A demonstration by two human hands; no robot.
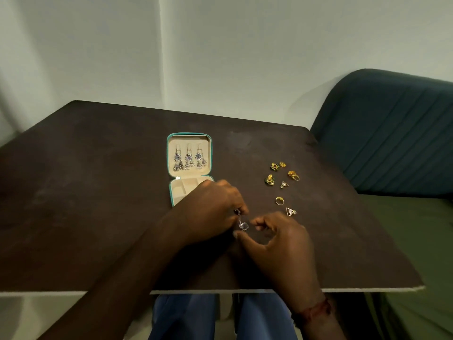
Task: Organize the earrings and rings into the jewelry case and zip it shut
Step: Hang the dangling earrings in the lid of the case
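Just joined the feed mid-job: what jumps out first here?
At the centre of the table, the left hand pinches a silver earring, with the right hand close beside it. Behind them lies the open jewelry case, three matching earrings hung in its lid. Loose gold rings lie scattered to the right.

both forearms reach in, left hand pinching an earring, right hand curled just beside it.

No text, label, brand, number or sign could be read on the case, the table or elsewhere.
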